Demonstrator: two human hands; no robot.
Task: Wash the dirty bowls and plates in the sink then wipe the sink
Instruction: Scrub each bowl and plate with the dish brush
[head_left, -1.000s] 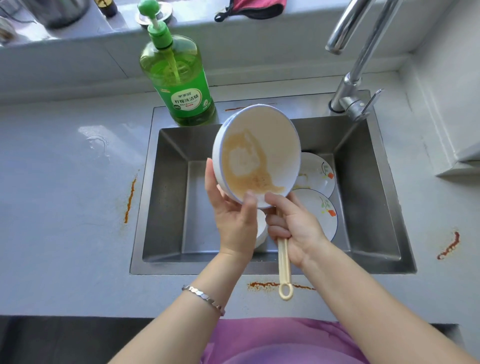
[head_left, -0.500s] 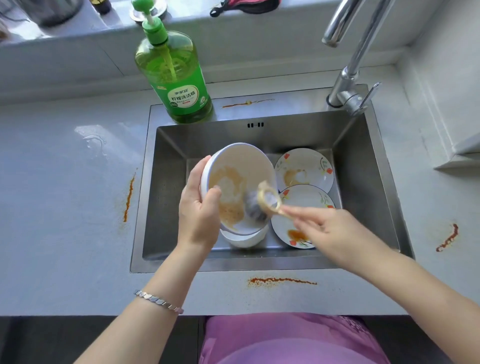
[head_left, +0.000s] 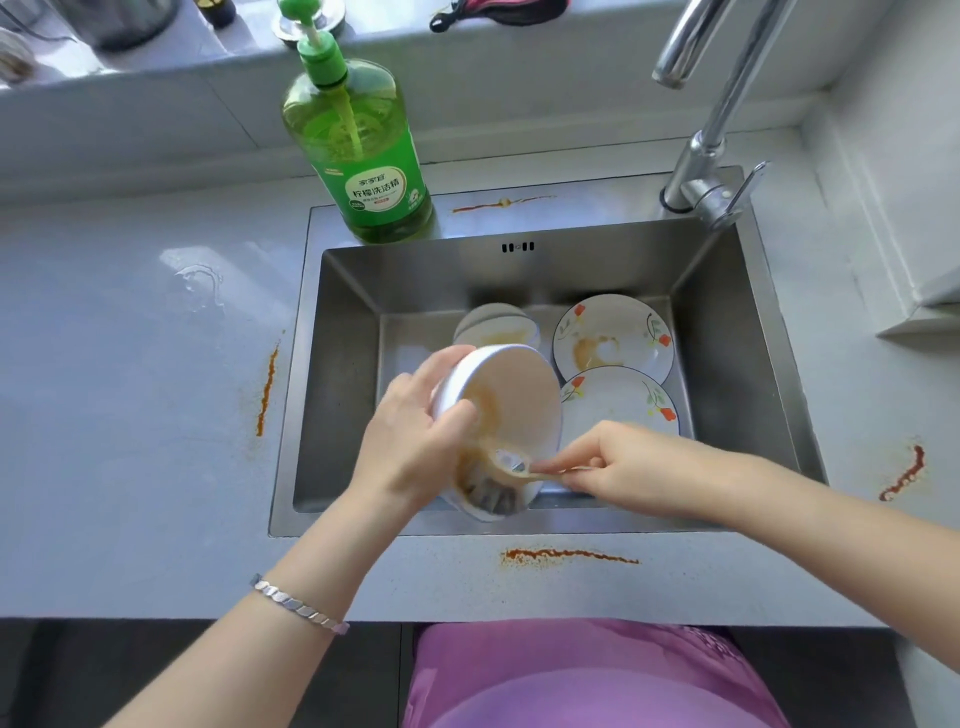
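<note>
My left hand (head_left: 415, 436) grips a white bowl (head_left: 519, 395) by its rim, tilted over the steel sink (head_left: 337, 374), brown smears inside it. My right hand (head_left: 618, 467) pinches the cream handle of a dish brush (head_left: 511, 465) whose dark scrubbing head presses into the bowl's lower inside. Behind it another soiled bowl (head_left: 493, 322) sits on the sink floor. Two flowered plates lie at the right: a far plate (head_left: 613, 338) with a brown stain and a near plate (head_left: 623, 400), partly hidden by the bowl and my right hand.
A green dish soap bottle (head_left: 363, 156) stands on the sink's back left ledge. The chrome faucet (head_left: 711, 171) rises at the back right. Orange-brown streaks mark the counter at the left (head_left: 267, 389), front (head_left: 566, 555), right (head_left: 904, 473) and the back ledge (head_left: 498, 203).
The bowl came down from in front of the camera into the sink area. My right hand swung the brush round from hanging downward and put its head inside the bowl.
</note>
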